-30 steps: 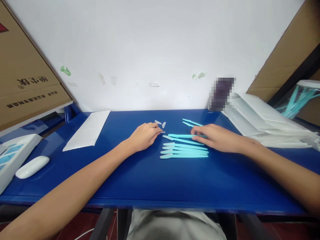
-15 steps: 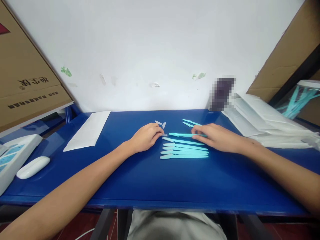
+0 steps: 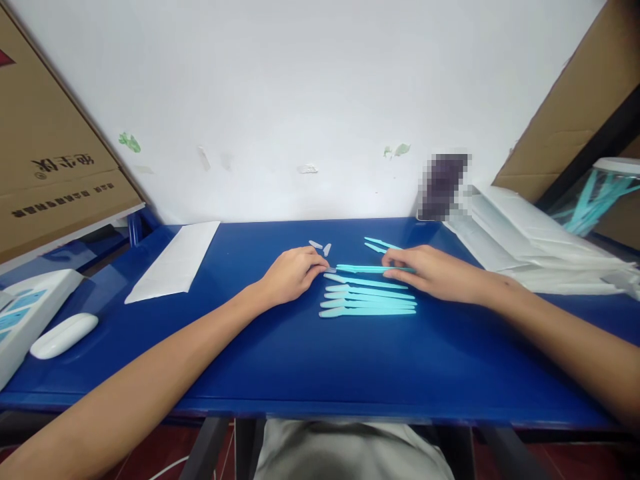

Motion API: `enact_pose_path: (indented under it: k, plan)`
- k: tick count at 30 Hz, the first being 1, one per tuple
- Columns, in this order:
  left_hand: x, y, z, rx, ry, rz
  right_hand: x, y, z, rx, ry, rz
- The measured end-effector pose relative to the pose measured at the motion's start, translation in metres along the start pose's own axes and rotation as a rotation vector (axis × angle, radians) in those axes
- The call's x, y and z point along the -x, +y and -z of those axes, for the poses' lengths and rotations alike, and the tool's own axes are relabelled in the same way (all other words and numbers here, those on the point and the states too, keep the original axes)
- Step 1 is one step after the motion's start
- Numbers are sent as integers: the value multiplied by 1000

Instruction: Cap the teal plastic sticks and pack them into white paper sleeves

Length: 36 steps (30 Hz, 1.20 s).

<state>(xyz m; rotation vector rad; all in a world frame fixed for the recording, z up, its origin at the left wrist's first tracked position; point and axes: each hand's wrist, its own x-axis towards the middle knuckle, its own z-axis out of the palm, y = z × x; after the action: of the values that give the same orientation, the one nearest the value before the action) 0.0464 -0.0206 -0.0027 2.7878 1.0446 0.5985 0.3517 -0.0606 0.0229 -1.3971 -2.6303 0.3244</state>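
My right hand (image 3: 419, 270) pinches the handle of a turquoise eyebrow razor (image 3: 360, 269), held level with its blade end pointing left. Between the thumb and fingertips of my left hand (image 3: 296, 272) is a small clear blade cap (image 3: 330, 270), right at the razor's tip; whether the tip is inside it I cannot tell. Just below lie several razors in a row, one of them a capped razor (image 3: 367, 312). Two loose clear caps, including this cap (image 3: 327, 249), rest beyond my left fingers. More turquoise razors (image 3: 376, 245) lie behind my right hand, partly hidden.
A white sheet (image 3: 175, 261) and a white mouse-shaped object (image 3: 65, 335) are on the left of the blue table (image 3: 280, 360), near a white tray (image 3: 35, 313). White padded packets (image 3: 520, 233) are stacked at right, beside a clear tub (image 3: 607, 193) of turquoise sticks. Cardboard flanks both sides.
The clear cap in my left hand and the razor tip have come together; a small gap between them has closed. My right hand has barely moved.
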Motion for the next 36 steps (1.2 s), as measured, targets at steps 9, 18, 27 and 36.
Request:
enact_pose_path:
  k: [9,18,27,36]
  plan:
    - [-1,1,2,23,20,49,1,0,2,20,-19,-3]
    - [0,-1,1,32,8,17,-1,-4,0,-5,0,-30]
    - [-1,-1,3,106,33,115,-1,1,0,-13,20,-35]
    - [-1,-2,3,109,42,136,-1,4,-1,-56,37,-38]
